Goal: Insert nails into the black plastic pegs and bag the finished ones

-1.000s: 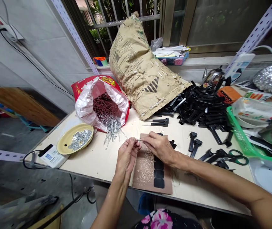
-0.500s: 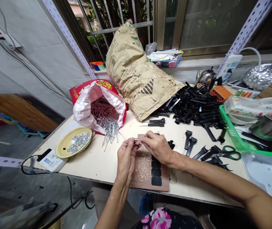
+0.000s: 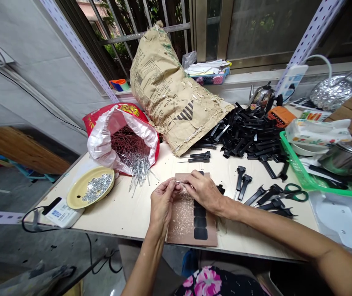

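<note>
My left hand (image 3: 163, 201) and my right hand (image 3: 203, 190) meet above a brown board (image 3: 186, 220) with black pads on it, at the table's front edge. Both pinch a thin metal nail (image 3: 178, 181) held level between their fingertips. Loose nails (image 3: 139, 169) spill from a white and red bag (image 3: 114, 131) just to the left. A yellow plate (image 3: 80, 191) holds small metal washers. Black plastic pieces (image 3: 250, 135) are heaped at the back right, with a few lying singly near my right forearm.
A torn brown paper sack (image 3: 170, 90) leans against the window sill. A green basket (image 3: 320, 181) with a pot stands at the right, green-handled scissors (image 3: 293, 193) beside it. A kettle (image 3: 260, 96) and an orange box (image 3: 281, 116) are behind. A cable and plug (image 3: 57, 211) lie at the left corner.
My hands keep the same pinch on the nail. The camera has shifted, so everything sits slightly lower and further left in view.
</note>
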A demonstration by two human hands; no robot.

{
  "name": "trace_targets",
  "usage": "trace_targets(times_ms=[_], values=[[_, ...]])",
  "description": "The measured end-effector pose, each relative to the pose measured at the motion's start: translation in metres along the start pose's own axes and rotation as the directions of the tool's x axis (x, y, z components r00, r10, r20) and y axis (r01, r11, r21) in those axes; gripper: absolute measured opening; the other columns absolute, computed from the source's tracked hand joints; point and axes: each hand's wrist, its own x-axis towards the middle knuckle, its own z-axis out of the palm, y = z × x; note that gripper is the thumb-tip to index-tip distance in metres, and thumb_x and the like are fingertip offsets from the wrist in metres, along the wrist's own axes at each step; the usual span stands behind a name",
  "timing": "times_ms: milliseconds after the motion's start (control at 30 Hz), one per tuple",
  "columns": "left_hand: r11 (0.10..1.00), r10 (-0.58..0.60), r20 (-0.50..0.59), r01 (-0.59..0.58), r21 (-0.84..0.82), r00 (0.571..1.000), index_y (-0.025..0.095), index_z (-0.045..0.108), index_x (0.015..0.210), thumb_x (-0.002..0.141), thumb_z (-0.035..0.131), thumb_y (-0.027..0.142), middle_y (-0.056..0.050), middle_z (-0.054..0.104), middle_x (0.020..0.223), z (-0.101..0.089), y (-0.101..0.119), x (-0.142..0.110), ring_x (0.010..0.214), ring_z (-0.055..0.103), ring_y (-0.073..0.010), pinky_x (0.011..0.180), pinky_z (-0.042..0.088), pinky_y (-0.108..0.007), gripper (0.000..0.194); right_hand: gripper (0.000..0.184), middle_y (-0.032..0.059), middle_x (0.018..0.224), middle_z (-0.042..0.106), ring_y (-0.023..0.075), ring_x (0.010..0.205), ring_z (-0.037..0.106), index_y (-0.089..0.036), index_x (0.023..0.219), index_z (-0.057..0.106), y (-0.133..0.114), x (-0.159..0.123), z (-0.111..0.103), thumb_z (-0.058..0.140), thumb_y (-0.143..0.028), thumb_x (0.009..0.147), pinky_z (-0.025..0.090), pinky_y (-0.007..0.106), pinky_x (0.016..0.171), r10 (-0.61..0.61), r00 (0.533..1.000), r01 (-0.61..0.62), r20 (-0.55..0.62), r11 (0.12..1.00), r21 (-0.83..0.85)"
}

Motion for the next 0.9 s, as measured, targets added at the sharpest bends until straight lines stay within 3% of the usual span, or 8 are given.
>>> trace_targets(times_ms=[300,533,900], values=[[0.995,0.032,-0.021,-0.03,0.095,0.999,0.01,0.069,0.085,0.063,0.079,0.029,-0.003,0.068,0.07,0.0,-0.007,-0.001,0.059,0.06,-0.0073,0.061,0.048,-0.019,0.031,0.025,0.0042,0.086,0.058,0.0134,0.074,0.055,-0.02,0.093,0.063,-0.004,-0.005,-0.007,0.04,-0.03,0.096,0.03,0.024,0.051,0.101,0.995,-0.099,0.015,0.989,-0.108],[0.998,-0.026,-0.002,0.026,0.06,1.0,0.009,0.068,0.079,0.057,0.082,0.03,-0.001,0.066,0.064,0.001,-0.006,-0.001,0.055,0.058,-0.0076,0.059,0.049,-0.02,0.033,0.02,0.0046,0.088,0.06,0.0154,0.082,0.056,-0.019,0.09,0.063,-0.002,-0.008,-0.003,0.046,-0.028,0.094,0.032,0.025,0.056,0.036,0.999,-0.038,-0.017,0.989,-0.146],[0.992,0.045,-0.01,-0.044,0.115,0.999,0.011,0.068,0.085,0.063,0.078,0.031,-0.001,0.067,0.064,-0.004,-0.012,0.0,0.057,0.059,-0.0077,0.062,0.048,-0.02,0.031,0.017,0.0052,0.09,0.056,0.0139,0.075,0.055,-0.018,0.091,0.061,-0.002,-0.007,-0.002,0.045,-0.023,0.093,0.038,0.023,0.056,0.046,0.999,-0.043,0.028,0.995,-0.093]])
